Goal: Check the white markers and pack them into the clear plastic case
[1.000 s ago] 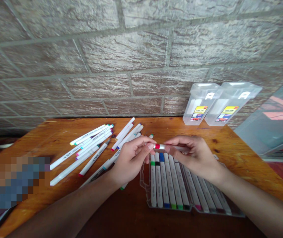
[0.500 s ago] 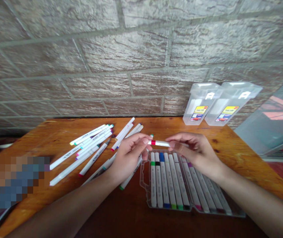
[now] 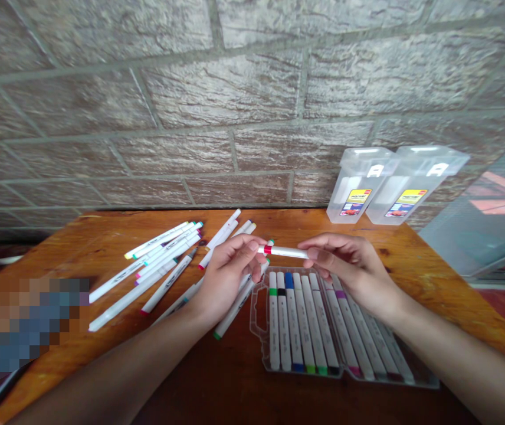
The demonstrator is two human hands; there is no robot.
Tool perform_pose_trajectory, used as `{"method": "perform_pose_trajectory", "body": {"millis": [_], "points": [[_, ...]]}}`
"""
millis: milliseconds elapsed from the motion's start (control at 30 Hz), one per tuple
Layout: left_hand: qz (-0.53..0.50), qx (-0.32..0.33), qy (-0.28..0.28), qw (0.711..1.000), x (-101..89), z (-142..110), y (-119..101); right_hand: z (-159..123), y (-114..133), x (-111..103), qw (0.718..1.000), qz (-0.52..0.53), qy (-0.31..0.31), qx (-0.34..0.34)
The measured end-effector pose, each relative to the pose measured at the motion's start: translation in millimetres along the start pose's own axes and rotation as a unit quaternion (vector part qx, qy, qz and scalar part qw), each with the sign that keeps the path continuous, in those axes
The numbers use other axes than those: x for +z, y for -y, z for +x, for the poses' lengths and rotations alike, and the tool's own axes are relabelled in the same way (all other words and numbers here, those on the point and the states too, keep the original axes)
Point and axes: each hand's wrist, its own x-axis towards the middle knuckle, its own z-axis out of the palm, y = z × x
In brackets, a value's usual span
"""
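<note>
A white marker with a red band (image 3: 285,252) is held level between my two hands. My left hand (image 3: 230,273) pinches its banded end between thumb and fingers. The opposite end is gripped by my right hand (image 3: 350,264), whose fingers partly cover it. Below the hands lies an open clear plastic case (image 3: 259,327) holding a row of white markers (image 3: 297,330) with green, black, blue and purple marks. My right hand hides the upper part of the case's right side. Left of my left hand, several loose white markers (image 3: 164,254) lie scattered, some hidden behind the wrist.
Two translucent marker boxes (image 3: 354,186) with yellow labels stand at the back right of the wooden table (image 3: 115,227), near the stone wall (image 3: 252,88). A blurred-out patch (image 3: 26,324) covers something at the left edge. A glass panel (image 3: 491,212) is on the right.
My left hand and the banded end of the marker have shifted slightly left and up. More of the marker's white barrel shows between my hands.
</note>
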Motion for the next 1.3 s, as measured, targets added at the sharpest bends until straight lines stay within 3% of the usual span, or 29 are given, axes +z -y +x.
{"method": "perform_pose_trajectory", "body": {"millis": [667,1300], "points": [[-0.046,-0.032,-0.031,0.998,3.8,0.0,-4.1,1.0,-4.5,-4.3,0.996,0.090,0.021,-0.012],[-0.065,-0.049,-0.041,0.996,5.0,0.7,-5.7,2.1,4.5,-0.9,0.989,0.145,-0.004,0.039]]}}
